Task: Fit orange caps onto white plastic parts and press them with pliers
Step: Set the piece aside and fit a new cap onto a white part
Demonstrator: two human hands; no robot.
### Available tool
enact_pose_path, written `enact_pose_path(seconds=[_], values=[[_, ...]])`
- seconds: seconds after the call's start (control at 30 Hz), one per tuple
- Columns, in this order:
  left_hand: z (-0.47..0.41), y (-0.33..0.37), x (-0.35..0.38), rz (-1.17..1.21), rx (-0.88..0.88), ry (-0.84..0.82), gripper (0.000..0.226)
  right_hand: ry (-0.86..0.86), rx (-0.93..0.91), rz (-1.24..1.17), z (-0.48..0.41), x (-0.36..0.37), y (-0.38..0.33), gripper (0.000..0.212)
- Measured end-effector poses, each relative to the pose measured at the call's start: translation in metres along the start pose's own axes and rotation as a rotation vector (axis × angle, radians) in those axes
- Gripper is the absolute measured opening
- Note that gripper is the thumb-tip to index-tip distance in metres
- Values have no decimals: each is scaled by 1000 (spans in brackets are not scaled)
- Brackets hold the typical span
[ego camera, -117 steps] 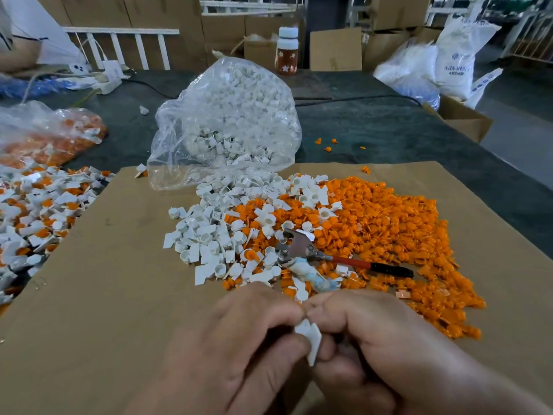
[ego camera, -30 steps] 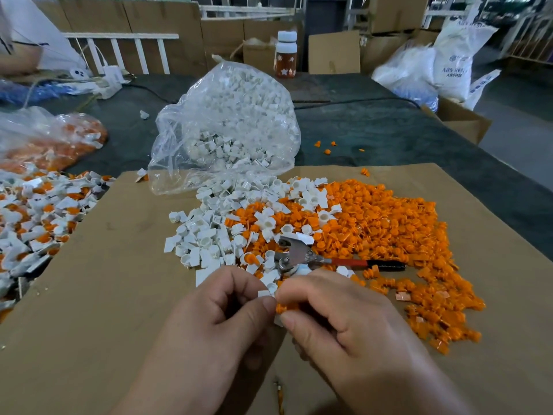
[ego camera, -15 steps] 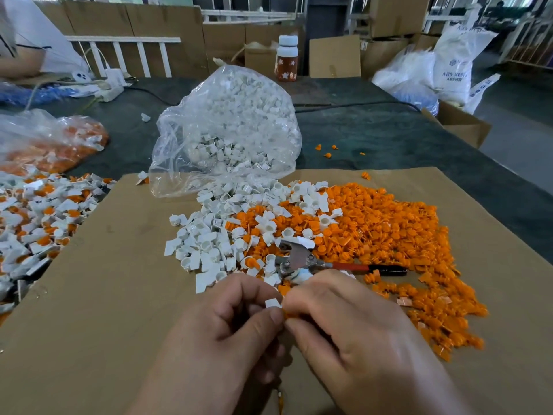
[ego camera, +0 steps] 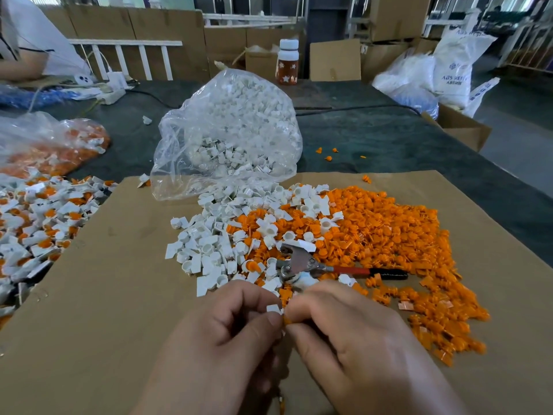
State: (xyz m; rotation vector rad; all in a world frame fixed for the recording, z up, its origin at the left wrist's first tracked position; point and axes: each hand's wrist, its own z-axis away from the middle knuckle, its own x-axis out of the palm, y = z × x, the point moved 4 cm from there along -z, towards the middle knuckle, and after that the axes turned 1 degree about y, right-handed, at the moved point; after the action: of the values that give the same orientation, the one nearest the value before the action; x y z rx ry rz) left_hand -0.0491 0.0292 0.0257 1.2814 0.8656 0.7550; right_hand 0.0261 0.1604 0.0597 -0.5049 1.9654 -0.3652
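My left hand point(ego camera: 227, 333) pinches a small white plastic part point(ego camera: 273, 309) between thumb and fingers. Against it, my right hand point(ego camera: 353, 330) pinches an orange cap point(ego camera: 285, 319), of which only a sliver shows. Both hands meet low in the middle, above the brown cardboard sheet point(ego camera: 104, 295). Just beyond the fingers lie the pliers point(ego camera: 302, 262), metal head to the left, red and black handle pointing right. A pile of loose white parts point(ego camera: 209, 247) spreads to the left of them, a wide pile of orange caps point(ego camera: 389, 235) to the right.
A clear bag of white parts point(ego camera: 230, 130) stands behind the piles. Assembled white-and-orange pieces point(ego camera: 39, 217) heap at the left edge, with a bag of orange pieces point(ego camera: 54, 142) behind. A bottle point(ego camera: 288, 61), boxes and sacks line the back. A person's sleeve point(ego camera: 36, 40) shows far left.
Since 3.9 s ago my hands have moved a little forward toward the pliers, and an orange cap now shows against the white part. Little differs over the last second.
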Motion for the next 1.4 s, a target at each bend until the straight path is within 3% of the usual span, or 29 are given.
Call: enact_pose_path(seconds=[0.1,0.2,0.3,0.57,0.73,1.0,1.17,1.27,1.4], values=[[2,2,0,-109,97,20,19,19,30,22,0,-1,1,12],[0,-2,1,-6,12,-45,20,-80,30,99,-3,3,-1,15],[-1,-5,3,-45,79,-70,13,-196,70,102,-5,10,2,20],[-5,-5,-1,-63,113,6,24,-154,4,-31,2,5,-2,14],[-4,0,1,141,81,-34,17,-44,51,-71,3,3,0,20],[-1,7,1,225,166,-31,24,42,119,-235,5,-2,3,17],[-2,7,-1,167,190,30,30,53,75,-139,5,-4,3,16],[-4,7,-2,170,154,49,26,103,58,124,0,-12,13,24],[-10,3,-6,250,79,73,15,-225,275,461,-3,-12,43,64]])
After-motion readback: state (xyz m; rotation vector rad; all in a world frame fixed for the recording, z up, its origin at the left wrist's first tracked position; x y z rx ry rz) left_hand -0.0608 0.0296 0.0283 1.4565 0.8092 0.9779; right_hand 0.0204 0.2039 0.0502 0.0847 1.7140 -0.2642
